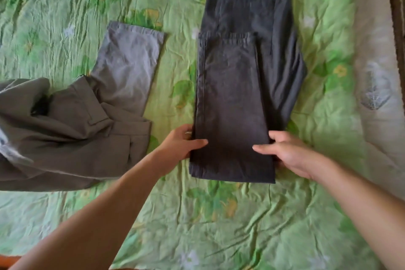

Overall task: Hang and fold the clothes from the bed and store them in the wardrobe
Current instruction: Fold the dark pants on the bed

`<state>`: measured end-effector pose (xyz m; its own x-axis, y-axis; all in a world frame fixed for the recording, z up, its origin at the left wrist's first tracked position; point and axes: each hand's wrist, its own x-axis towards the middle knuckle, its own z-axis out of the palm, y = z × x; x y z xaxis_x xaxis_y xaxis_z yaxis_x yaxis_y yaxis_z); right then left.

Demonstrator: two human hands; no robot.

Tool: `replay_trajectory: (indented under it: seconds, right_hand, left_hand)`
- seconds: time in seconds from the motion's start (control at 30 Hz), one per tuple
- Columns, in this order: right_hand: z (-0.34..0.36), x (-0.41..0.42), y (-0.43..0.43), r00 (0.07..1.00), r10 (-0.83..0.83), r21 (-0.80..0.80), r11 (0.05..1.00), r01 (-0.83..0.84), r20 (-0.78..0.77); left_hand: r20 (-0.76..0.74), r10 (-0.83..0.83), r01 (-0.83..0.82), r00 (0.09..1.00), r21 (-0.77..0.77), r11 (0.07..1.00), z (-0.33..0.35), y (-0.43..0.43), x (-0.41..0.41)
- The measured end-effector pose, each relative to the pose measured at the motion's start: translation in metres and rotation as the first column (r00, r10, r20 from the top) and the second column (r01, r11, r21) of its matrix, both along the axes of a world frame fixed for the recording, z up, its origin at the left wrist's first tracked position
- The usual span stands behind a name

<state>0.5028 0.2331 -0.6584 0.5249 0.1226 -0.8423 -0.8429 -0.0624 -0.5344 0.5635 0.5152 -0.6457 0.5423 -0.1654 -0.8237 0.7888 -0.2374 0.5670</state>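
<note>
Dark trousers [238,94], long axis running away toward the bed's [219,215] far edge, are gripped at the near fold by left hand [182,142] and right hand [289,153].

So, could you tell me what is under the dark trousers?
The green bedspread lies under the dark trousers; the left hand and right hand grip their near end, thumbs on top, fingers tucked beneath, hidden.

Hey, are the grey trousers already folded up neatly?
No, the grey trousers lie rumpled with one leg stretched out beside the dark trousers.
</note>
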Motion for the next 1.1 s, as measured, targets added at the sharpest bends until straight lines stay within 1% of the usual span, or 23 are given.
replay_trajectory:
  seconds: [0.07,0.13,0.2,0.27,0.33,0.4,0.5,0.57,0.63,0.7,0.83,0.9,0.97,1.0,1.07,1.1]
  right_hand:
    - [0.003,-0.007,0.008,0.999,-0.039,0.057,0.998,0.038,0.023]
    - [0.004,-0.013,0.018,0.985,-0.164,0.051,0.986,0.161,0.051]
    - [0.001,-0.022,0.025,0.947,-0.322,0.032,0.947,0.321,0.022]
    - [-0.005,-0.034,0.029,0.926,-0.376,0.030,0.926,0.377,-0.033]
    - [-0.010,-0.046,0.030,0.928,-0.370,0.012,0.929,0.371,-0.044]
    - [-0.015,-0.056,0.031,0.936,-0.352,-0.063,0.934,0.353,0.020]
    - [-0.021,-0.069,0.033,0.966,-0.219,-0.214,0.946,0.244,0.136]
    - [-0.025,-0.082,0.032,0.969,-0.199,-0.222,0.948,0.228,0.144]
    - [-0.031,-0.105,0.031,0.971,-0.213,-0.180,0.956,0.230,0.109]
    - [-0.033,-0.136,0.032,0.976,-0.211,-0.176,0.960,0.218,0.058]
    - [-0.030,-0.201,0.040,0.969,-0.228,-0.129,0.968,0.215,-0.094]
    - [-0.024,-0.217,0.043,0.967,-0.213,-0.120,0.973,0.197,-0.139]
    - [-0.017,-0.208,0.043,0.966,-0.211,-0.162,0.969,0.187,-0.148]
    - [-0.012,-0.195,0.042,0.969,-0.212,-0.189,0.964,0.186,-0.128]
    - [-0.005,-0.160,0.040,0.973,-0.222,-0.233,0.951,0.203,-0.059]
    - [-0.004,-0.139,0.039,0.972,-0.235,-0.226,0.948,0.225,-0.014]
  left_hand:
    - [0.048,-0.054,0.052,0.997,0.044,0.998,0.003,-0.002,-0.013]
    - [0.114,-0.014,0.012,0.993,0.017,1.000,0.006,-0.007,-0.020]
    - [0.135,0.061,-0.056,0.989,-0.039,0.998,0.005,-0.012,-0.025]
    - [0.147,0.047,-0.040,0.988,-0.052,0.998,0.002,-0.015,-0.032]
    - [0.127,-0.003,0.007,0.992,-0.034,0.999,-0.002,-0.012,-0.043]
    - [0.081,0.003,-0.003,0.997,-0.005,1.000,-0.004,-0.009,-0.053]
    - [0.058,0.016,-0.019,0.998,0.051,0.999,-0.004,-0.007,-0.066]
    - [0.048,0.002,-0.005,0.999,0.068,0.998,-0.004,-0.007,-0.078]
    - [0.006,-0.002,0.002,1.000,0.060,0.998,-0.002,-0.004,-0.100]
    - [-0.051,-0.015,0.017,0.999,0.035,0.999,0.001,0.000,-0.129]
    - [-0.142,-0.026,0.028,0.990,0.011,1.000,0.008,0.008,-0.190]
    - [-0.171,-0.024,0.026,0.985,0.010,1.000,0.014,0.008,-0.203]
    - [-0.151,-0.047,0.051,0.987,0.024,0.998,0.016,0.009,-0.195]
    - [-0.120,-0.042,0.046,0.992,0.027,0.999,0.015,0.008,-0.185]
    - [-0.021,0.036,-0.035,0.999,0.031,0.999,0.013,0.005,-0.156]
    - [0.040,0.084,-0.085,0.996,0.038,0.996,0.011,0.001,-0.139]
